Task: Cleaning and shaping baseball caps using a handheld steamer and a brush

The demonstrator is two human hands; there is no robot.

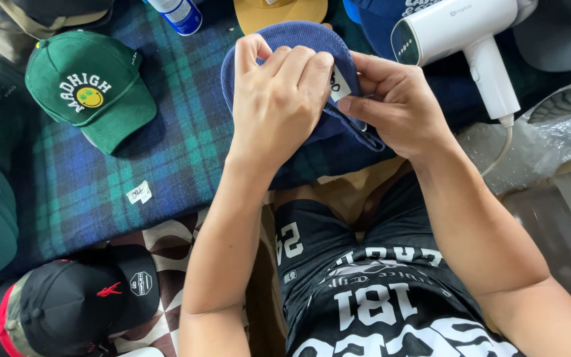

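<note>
A blue corduroy cap [299, 36] is held up over the plaid blanket [166, 139], gripped by both hands. My left hand [275, 99] wraps over its crown and brim from the left. Pinching the brim's edge from the right is my right hand [394, 99], its thumb and fingers at a small white tag [340, 84] on the cap.
A green cap [90, 89] lies at left, a black cap [87, 297] at bottom left, a yellow cap [279, 12] at the top. A white handheld steamer [470, 39] lies at right, a loose white tag [140, 192] on the blanket, a spray can [178, 13] at the top.
</note>
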